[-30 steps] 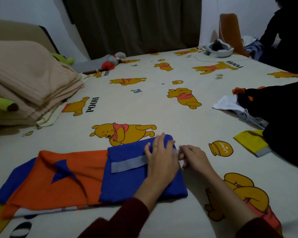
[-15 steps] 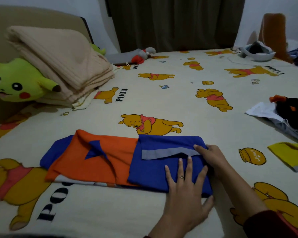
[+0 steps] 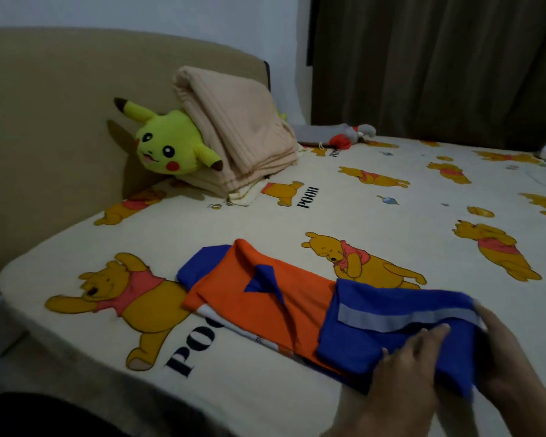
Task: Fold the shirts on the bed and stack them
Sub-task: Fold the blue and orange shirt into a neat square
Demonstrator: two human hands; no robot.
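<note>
An orange and blue shirt (image 3: 265,304) lies on the Winnie-the-Pooh bed sheet (image 3: 360,209) near the front edge. Its blue lower part with a grey stripe (image 3: 375,335) is folded over the orange body, and the collar end points left. My left hand (image 3: 407,373) lies on the near right of the blue fold with its fingers stretched over the cloth. My right hand (image 3: 514,357) grips the right end of the fold, fingers curled round its edge. That end looks slightly lifted off the sheet.
A yellow Pikachu plush (image 3: 167,146) and a folded beige blanket (image 3: 240,130) lean on the tan headboard (image 3: 60,121) at the back left. A small grey and red toy (image 3: 350,137) lies by the dark curtain (image 3: 438,64). The bed's near corner drops off at the left.
The view has swung left, so the clothes pile on the right is out of sight. My right hand has closed round the fold's right end; my left hand shifted onto the fold's near right.
</note>
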